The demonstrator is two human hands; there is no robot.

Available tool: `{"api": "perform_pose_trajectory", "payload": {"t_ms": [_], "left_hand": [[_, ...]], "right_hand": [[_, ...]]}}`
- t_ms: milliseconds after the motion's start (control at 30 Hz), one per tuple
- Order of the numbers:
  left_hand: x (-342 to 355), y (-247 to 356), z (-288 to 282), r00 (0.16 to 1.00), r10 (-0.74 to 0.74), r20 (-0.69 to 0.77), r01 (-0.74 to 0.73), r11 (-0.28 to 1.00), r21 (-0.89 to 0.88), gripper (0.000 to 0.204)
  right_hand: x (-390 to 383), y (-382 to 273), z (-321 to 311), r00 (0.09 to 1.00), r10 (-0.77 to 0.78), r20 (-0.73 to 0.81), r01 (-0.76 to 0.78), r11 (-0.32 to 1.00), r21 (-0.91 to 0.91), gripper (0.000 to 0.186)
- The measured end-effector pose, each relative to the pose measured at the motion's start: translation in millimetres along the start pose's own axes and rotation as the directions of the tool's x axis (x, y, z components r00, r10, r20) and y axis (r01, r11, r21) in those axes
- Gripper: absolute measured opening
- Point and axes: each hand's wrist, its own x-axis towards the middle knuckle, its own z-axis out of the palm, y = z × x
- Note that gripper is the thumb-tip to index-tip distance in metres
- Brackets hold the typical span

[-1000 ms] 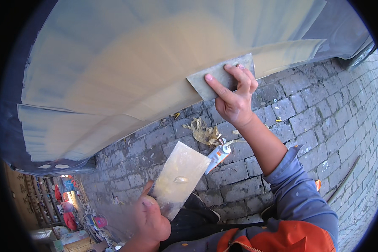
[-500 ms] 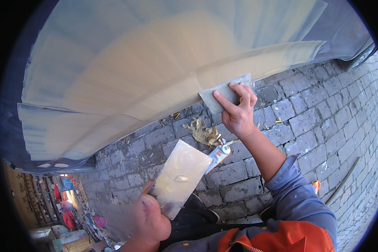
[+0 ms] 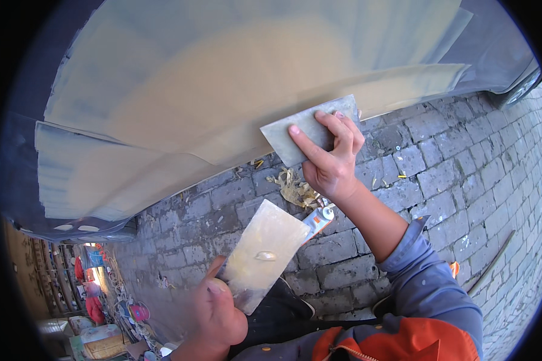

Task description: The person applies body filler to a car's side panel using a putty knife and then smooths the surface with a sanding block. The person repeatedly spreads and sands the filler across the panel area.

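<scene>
My right hand (image 3: 332,150) pinches a thin grey scraper (image 3: 307,129), fingers spread over its face, thumb side hidden. The scraper lies close to the lower part of a car's side panel (image 3: 223,78), which is coated with smooth beige filler; I cannot tell whether its edge touches. Lower left, my left hand (image 3: 220,310) grips a rectangular flat plate (image 3: 265,246) by its near end. A small dab of pale filler (image 3: 265,256) sits on that plate. Its surface is smeared beige, with dark marks near my thumb.
A white and orange tube (image 3: 319,221) lies on the brick paving (image 3: 349,265), partly behind the plate, beside crumpled masking paper (image 3: 295,189). The car's wheel (image 3: 521,90) is at the far right. Assorted clutter (image 3: 96,301) stands at the lower left; a thin rod (image 3: 492,263) lies at right.
My right hand has moved the scraper a little left and up along the panel's lower part. My left hand and its plate stay almost in place.
</scene>
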Motion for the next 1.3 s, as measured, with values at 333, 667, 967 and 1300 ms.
{"api": "perform_pose_trajectory", "payload": {"t_ms": [333, 667, 967, 1300], "left_hand": [[-1, -4, 3, 0.991, -0.056, -0.122, 0.055, 0.998, -0.012, 0.064], [2, -7, 3, 0.989, -0.085, -0.120, 0.084, 0.996, -0.012, 0.064], [-1, -10, 2, 0.985, -0.107, -0.137, 0.103, 0.994, -0.037, 0.065], [1, -5, -3, 0.995, -0.096, -0.019, 0.093, 0.988, -0.125, 0.048]], "right_hand": [[22, -3, 25, 0.989, -0.053, -0.141, 0.045, 0.997, -0.061, 0.054], [14, 9, 39, 0.986, -0.074, -0.150, 0.067, 0.996, -0.053, 0.059], [-2, 12, 35, 0.999, -0.025, -0.042, 0.024, 0.999, -0.029, 0.063], [-33, 10, 19, 0.994, 0.048, 0.097, -0.042, 0.997, -0.062, 0.067]]}}
